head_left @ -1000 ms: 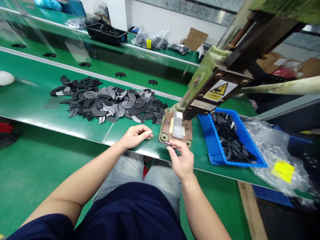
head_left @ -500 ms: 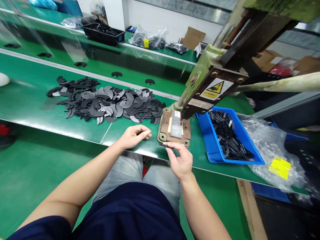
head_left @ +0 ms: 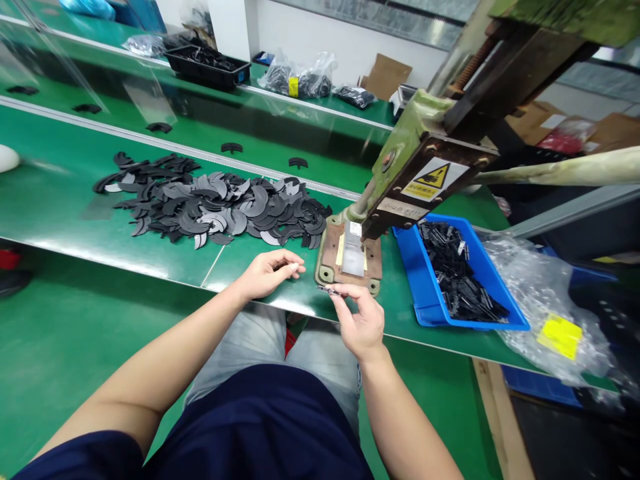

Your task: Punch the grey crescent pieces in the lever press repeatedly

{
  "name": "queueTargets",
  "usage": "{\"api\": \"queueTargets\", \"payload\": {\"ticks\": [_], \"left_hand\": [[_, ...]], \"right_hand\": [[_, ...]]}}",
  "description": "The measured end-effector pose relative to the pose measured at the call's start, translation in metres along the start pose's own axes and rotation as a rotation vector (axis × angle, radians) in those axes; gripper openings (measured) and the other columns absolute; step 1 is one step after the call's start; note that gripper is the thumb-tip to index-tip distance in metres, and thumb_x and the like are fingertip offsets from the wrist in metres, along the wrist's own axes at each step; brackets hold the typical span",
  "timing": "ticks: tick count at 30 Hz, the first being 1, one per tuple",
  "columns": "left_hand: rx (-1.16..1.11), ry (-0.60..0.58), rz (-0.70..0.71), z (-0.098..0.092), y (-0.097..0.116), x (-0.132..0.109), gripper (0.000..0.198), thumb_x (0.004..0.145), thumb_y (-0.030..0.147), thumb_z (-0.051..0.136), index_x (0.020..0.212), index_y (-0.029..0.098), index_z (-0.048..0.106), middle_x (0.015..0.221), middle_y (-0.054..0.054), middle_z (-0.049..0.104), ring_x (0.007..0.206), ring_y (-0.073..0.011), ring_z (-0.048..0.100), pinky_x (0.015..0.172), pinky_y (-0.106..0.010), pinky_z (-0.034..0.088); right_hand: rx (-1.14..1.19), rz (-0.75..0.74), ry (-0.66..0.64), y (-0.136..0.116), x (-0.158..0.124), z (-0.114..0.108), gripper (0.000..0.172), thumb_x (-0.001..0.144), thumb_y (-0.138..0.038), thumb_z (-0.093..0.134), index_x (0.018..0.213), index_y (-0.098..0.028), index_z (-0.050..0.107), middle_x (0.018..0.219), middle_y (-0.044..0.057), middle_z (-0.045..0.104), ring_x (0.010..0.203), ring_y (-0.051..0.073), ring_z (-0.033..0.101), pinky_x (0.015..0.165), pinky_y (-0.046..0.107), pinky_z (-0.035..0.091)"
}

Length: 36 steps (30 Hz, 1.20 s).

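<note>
My right hand (head_left: 361, 319) pinches a small narrow black part (head_left: 327, 290) between thumb and fingertips, just in front of the press base (head_left: 329, 260). The part looks like the narrow black pieces (head_left: 457, 267) lying in the blue bin (head_left: 425, 317) to the right. My left hand (head_left: 270, 272) is at the bench edge, left of the press, with its fingers curled and the thumb against them. Whatever those fingers may hold is hidden. Behind it spreads a pile of curved black and grey pieces (head_left: 220, 207). A pale metal block (head_left: 353, 259) sits on the base.
The green lever press (head_left: 407, 153) rises at the right, its long handle (head_left: 565, 167) reaching further right. Clear plastic bags (head_left: 530, 280) lie beside the bin. Spaced curved black pieces (head_left: 231, 147) lie on the green strip behind the pile. A black tray (head_left: 205, 77) stands further back.
The black part in my right hand has turned slightly and shows a shinier side. My left hand has shifted very slightly to the right. The pieces on the rear strip have moved slightly left.
</note>
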<state>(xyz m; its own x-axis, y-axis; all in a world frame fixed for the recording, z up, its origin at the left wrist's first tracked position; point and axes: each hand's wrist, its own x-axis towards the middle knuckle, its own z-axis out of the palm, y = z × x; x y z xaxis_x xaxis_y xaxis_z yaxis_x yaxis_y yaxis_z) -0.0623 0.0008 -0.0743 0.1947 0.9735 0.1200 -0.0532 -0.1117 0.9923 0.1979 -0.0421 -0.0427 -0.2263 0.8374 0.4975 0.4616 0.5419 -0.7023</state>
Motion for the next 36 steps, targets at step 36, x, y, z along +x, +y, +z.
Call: {"api": "queueTargets", "payload": {"ticks": [36], "left_hand": [[-0.488,-0.047,0.043,0.083,0.005,-0.044,0.023,0.092,0.025,0.081,0.099,0.021,0.06,0.113,-0.007,0.079,0.108,-0.0174,0.075,0.095,-0.033,0.059]], "right_hand": [[-0.015,-0.15,0.139,-0.01,-0.014,0.003,0.032,0.09,-0.018,0.076,0.119,-0.024,0.065,0.108,0.007,0.072,0.101,0.02,0.069,0.087,0.04,0.061]]}}
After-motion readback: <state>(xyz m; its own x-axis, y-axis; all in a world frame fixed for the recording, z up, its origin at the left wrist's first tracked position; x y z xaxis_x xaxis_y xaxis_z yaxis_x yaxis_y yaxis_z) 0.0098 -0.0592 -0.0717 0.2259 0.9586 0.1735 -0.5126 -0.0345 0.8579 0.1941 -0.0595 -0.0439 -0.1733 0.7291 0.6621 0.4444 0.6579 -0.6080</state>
